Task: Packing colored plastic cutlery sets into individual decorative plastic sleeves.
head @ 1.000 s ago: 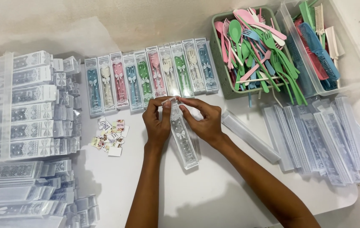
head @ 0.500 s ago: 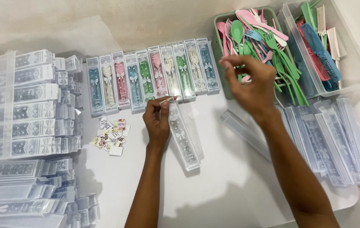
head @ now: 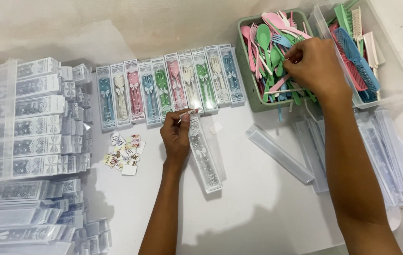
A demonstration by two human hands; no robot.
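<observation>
My left hand (head: 177, 137) pinches the open top flap of a long clear plastic box (head: 204, 153) printed with white lace and a bow, lying on the white table (head: 239, 208). My right hand (head: 316, 63) reaches into a green basket (head: 246, 66) full of pink, green and blue plastic spoons and forks (head: 277, 45), fingers closing among them. What the fingers hold is hidden. A row of filled boxes (head: 168, 87) with coloured cutlery lies side by side behind my left hand.
Stacks of empty flat boxes (head: 26, 141) fill the left side. More flat clear boxes (head: 376, 151) lie at the right, one loose clear sleeve (head: 279, 153) in the middle. A clear bin (head: 390, 80) holds combs (head: 357, 52). Small printed stickers (head: 125, 153) lie left of my hand.
My right hand left the clear box and moved up and right into the green basket of cutlery. My left hand stayed on the box flap.
</observation>
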